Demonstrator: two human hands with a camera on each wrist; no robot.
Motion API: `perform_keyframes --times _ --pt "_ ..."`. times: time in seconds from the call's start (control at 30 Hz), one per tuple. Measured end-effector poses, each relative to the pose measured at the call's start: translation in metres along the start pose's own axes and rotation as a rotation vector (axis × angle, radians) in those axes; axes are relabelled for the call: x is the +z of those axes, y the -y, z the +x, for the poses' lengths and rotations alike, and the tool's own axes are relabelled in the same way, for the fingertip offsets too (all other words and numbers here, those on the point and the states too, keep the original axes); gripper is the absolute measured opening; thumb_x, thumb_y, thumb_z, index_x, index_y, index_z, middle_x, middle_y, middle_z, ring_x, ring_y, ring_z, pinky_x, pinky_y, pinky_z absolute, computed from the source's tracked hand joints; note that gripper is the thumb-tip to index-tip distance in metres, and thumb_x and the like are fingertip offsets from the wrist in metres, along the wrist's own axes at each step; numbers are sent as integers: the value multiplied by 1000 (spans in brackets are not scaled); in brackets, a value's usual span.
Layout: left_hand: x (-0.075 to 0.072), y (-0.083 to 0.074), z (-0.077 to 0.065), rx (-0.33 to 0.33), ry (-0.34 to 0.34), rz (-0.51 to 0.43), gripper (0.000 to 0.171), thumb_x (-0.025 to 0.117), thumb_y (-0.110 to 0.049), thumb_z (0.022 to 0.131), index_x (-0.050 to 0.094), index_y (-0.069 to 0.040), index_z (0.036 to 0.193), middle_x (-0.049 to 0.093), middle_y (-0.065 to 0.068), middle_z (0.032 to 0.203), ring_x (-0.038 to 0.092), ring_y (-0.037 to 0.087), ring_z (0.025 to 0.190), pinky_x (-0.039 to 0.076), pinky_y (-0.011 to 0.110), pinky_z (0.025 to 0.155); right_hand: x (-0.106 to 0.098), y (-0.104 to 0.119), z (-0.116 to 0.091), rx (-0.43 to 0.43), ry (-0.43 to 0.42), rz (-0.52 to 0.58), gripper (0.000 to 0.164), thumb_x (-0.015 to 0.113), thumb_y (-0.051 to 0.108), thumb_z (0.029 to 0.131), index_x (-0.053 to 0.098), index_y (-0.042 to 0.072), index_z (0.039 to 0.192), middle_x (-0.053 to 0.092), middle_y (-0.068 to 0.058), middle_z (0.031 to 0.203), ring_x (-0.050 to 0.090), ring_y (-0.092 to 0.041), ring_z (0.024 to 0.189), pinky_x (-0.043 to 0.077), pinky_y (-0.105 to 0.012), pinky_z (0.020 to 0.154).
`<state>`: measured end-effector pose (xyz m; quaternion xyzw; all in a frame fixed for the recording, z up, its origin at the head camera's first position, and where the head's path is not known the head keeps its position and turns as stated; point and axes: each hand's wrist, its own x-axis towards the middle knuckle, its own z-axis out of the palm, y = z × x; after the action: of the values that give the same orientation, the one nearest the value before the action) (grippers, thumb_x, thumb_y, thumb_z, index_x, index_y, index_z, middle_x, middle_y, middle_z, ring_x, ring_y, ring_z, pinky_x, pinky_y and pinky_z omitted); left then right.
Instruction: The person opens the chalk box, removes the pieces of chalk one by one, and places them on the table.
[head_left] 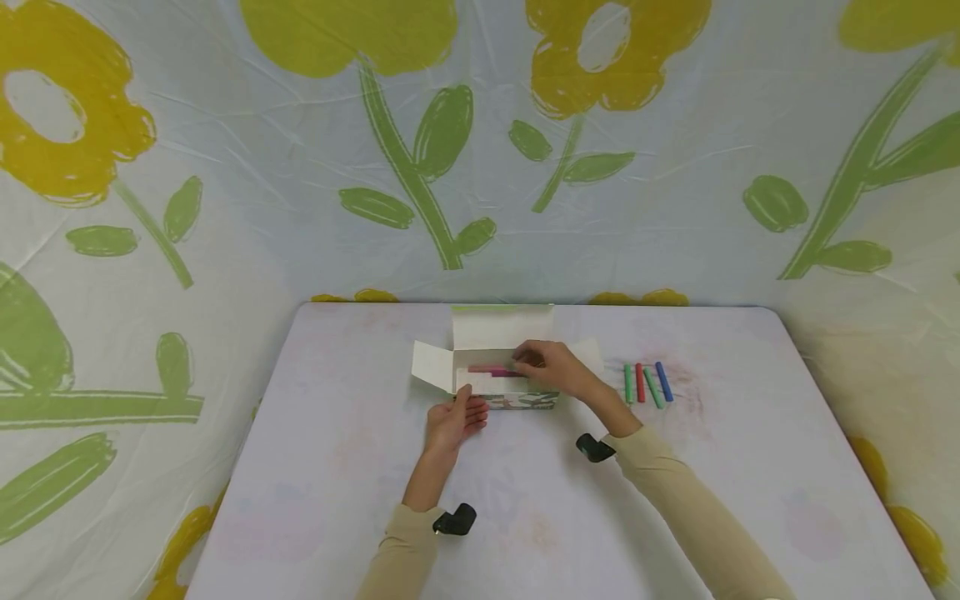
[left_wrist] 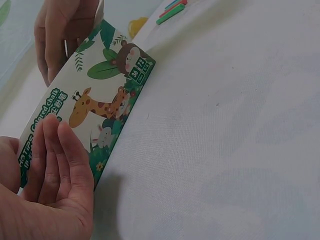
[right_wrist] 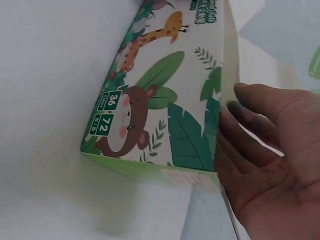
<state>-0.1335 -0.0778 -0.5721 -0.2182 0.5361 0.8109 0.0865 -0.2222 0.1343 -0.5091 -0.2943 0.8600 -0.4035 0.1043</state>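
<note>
An opened chalk box (head_left: 525, 402) with its flaps spread stands on the table; its front bears a giraffe, other animals and leaves. Pink and magenta chalk sticks (head_left: 487, 369) lie inside it. My left hand (head_left: 452, 421) holds the box at its front left, thumb over the upper edge and fingers along the printed front (left_wrist: 107, 100). Over the right part of the opening is my right hand (head_left: 551, 367), fingers bent down toward the inside. Its fingertips (right_wrist: 235, 107) look smudged, and no chalk shows between them; the box wall hides part of the fingers.
To the right of the box lie several loose chalk sticks, among them a red stick (head_left: 640, 382) and a blue stick (head_left: 664, 381). The white table (head_left: 337, 500) carries faint coloured smudges. A flower-printed cloth (head_left: 300, 208) rises behind the table and along its sides.
</note>
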Motion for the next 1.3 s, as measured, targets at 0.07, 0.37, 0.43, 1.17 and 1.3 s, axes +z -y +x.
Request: perform_keyframes --times 0.07,0.37,0.43,1.17,1.3 --pt "-1 1 1 11 -2 1 46 62 -29 105 71 15 98 74 9 80 70 11 69 62 25 68 4 0 2 -13 19 -37 19 66 6 100 67 -9 112 72 -15 100 68 -28 93 59 -45 84" --pt "-1 2 1 7 -4 1 45 62 -30 105 72 13 96 74 8 79 70 11 69 61 25 69 14 -2 11 -12 97 -121 13 65 3 99 68 -7 106 68 -10 91 59 -20 81 53 -40 74" --pt "0 1 1 1 -6 -1 44 62 -30 105 72 12 95 74 8 79 70 10 69 61 24 68 15 -3 13 -31 110 -136 14 64 3 98 68 -8 106 68 -12 92 60 -22 81 54 -42 76" --pt "0 -2 -2 11 -12 25 46 62 -30 104 70 15 102 75 9 83 69 10 71 61 25 72 18 9 30 39 342 -235 19 74 -6 91 69 -8 109 70 -17 101 68 -29 95 58 -36 85" --pt "1 0 -2 11 -23 29 45 62 -29 104 70 15 101 75 10 83 70 11 71 62 27 73 17 7 37 84 415 -240 13 74 0 93 71 -4 106 71 -10 97 65 -20 90 56 -33 82"
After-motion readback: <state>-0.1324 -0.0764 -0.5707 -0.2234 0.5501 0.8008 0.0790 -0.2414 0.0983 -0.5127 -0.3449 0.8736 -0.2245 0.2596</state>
